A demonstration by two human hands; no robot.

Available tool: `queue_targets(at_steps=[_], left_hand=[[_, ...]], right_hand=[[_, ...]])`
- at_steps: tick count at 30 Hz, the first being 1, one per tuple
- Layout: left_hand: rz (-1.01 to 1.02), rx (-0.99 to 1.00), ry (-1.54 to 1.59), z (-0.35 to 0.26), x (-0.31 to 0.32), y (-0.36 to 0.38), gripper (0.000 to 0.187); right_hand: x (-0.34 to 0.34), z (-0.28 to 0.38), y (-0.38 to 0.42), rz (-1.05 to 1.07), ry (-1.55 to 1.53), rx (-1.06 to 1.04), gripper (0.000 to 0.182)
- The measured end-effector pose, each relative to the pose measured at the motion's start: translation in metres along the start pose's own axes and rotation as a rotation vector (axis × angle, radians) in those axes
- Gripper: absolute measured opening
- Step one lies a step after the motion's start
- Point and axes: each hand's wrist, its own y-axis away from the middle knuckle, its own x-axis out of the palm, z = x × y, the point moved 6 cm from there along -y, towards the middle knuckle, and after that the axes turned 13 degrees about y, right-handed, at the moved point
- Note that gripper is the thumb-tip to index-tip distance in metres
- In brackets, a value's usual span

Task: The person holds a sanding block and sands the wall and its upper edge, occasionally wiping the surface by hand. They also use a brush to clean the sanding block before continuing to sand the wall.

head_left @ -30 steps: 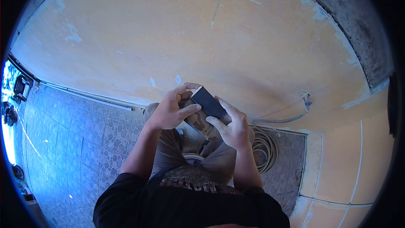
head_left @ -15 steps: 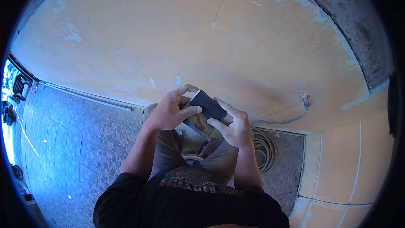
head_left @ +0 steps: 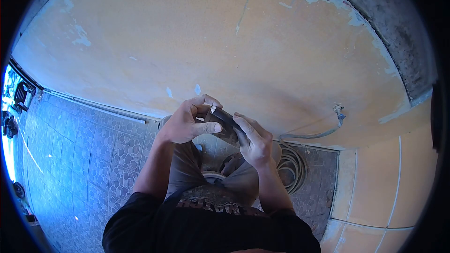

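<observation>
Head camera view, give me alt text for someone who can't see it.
Both hands, left hand and right hand, grip a folded dark sheet in front of a worn orange wall. Below are a patterned tile floor and a coiled hose.

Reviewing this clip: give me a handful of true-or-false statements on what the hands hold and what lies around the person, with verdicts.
1. Both hands grip the same dark folded sheet. True: the left hand and the right hand both hold the dark sheet.
2. The sheet lies on the floor. False: it is held up in front of the wall.
3. A coiled hose lies on the floor by the person's right side. True: the hose sits near the wall's foot.
4. The wall is freshly painted and flawless. False: its orange coat shows pale chipped patches.
5. The floor is bare concrete. False: the floor is laid with patterned tiles.
</observation>
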Motion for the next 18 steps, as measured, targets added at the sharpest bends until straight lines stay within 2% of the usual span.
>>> queue_targets(at_steps=[4,7,10,13,15,16,18], left_hand=[[-0.046,-0.039,0.043,0.013,-0.005,-0.001,0.031],[-0.053,-0.088,0.059,0.015,-0.002,0.001,0.031],[-0.018,-0.023,0.011,0.012,0.003,0.002,0.030],[0.002,-0.093,0.056,0.006,0.007,0.002,0.035],[-0.026,-0.055,0.017,0.001,0.010,0.002,0.050],[-0.025,-0.054,0.015,0.003,0.010,0.001,0.050],[-0.156,-0.105,-0.006,0.012,0.000,0.001,0.065]], right_hand=[[-0.002,0.009,0.001,-0.026,0.101,-0.064,0.048],[-0.010,0.008,-0.003,0.022,0.048,-0.063,0.050],[-0.015,0.003,-0.008,0.093,-0.035,-0.039,0.047],[-0.009,0.000,-0.005,0.188,-0.200,-0.054,0.047],[-0.006,-0.007,0.003,0.102,-0.168,0.226,0.050],[-0.005,-0.006,0.002,0.100,-0.168,0.225,0.050],[-0.007,-0.001,0.000,0.008,-0.087,0.176,0.053]])
